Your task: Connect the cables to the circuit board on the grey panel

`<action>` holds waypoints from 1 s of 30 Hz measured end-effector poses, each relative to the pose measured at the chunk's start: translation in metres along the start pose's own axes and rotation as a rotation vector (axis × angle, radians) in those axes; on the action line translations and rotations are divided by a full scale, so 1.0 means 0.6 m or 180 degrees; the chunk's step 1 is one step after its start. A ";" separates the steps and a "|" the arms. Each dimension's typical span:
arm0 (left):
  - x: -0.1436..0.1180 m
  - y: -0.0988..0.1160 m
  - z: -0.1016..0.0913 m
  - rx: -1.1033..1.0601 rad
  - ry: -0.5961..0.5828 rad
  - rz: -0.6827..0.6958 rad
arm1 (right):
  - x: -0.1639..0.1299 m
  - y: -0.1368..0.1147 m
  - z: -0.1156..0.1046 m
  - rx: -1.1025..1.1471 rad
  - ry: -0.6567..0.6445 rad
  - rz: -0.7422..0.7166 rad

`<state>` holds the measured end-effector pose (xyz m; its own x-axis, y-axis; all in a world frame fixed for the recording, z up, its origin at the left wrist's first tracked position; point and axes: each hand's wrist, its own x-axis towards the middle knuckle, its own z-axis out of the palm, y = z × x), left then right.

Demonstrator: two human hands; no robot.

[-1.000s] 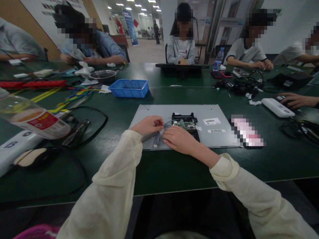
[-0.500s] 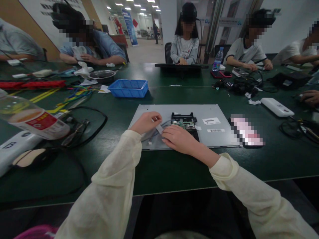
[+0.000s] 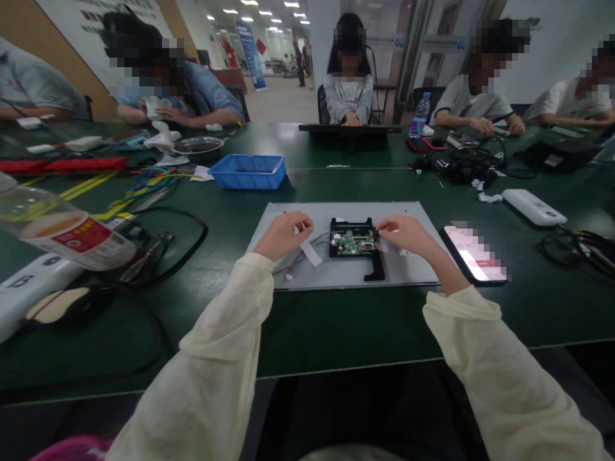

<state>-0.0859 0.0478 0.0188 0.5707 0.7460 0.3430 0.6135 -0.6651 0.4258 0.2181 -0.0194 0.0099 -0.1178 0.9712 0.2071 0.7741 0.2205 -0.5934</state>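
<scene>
A plastic bottle point(image 3: 67, 232) lay on its side at the far left of the green bench point(image 3: 336, 326), with black cables point(image 3: 163, 246) looped beside it. Further back stood a blue tray point(image 3: 250, 171).

The left hand point(image 3: 283, 234) was curled over the left part of a flat grey panel point(image 3: 288, 275), its fingers pinched on a white flat ribbon strip point(image 3: 310, 251) that hung down towards the panel; thin wires point(image 3: 300, 259) ran under it to a small white plug. The strip looked thin, limp and very light, likely to crease if bent sharply, so it was best held by its stiffened end rather than mid-length.

At the middle of the panel sat a small green circuit board point(image 3: 354, 242) in a black bracket point(image 3: 372, 266). The board looked stiff but fragile, with exposed components; its edges or the bracket seemed the safer places to hold.

The right hand point(image 3: 406, 234) rested at the board's right edge, fingertips closed on something small and pale there; what exactly it gripped was too small to tell. The panel itself seemed rigid, broad and thin, lying flat and steady.

Just right of the panel lay a phone point(image 3: 473, 253) with its screen lit, and beyond it a white device point(image 3: 533, 206) and more cables point(image 3: 581, 246). Other people worked along the far side.
</scene>
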 end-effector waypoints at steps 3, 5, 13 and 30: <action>0.000 -0.001 0.003 0.0020 -0.0015 0.0064 | -0.007 0.007 -0.013 0.0209 -0.0385 0.0234; 0.001 -0.001 0.005 0.0043 -0.0038 0.0068 | -0.009 0.006 -0.016 0.0239 -0.0633 0.0346; 0.001 -0.004 0.006 0.0099 -0.0150 0.0090 | -0.005 0.008 -0.013 0.0359 -0.1104 0.0434; 0.036 0.006 -0.008 0.0264 0.0130 0.0096 | -0.011 0.091 -0.063 -0.0702 -0.0003 0.1189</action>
<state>-0.0740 0.0615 0.0316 0.5680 0.7252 0.3892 0.6404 -0.6865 0.3444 0.2849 -0.0169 0.0056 0.1952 0.9807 0.0089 0.8781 -0.1708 -0.4470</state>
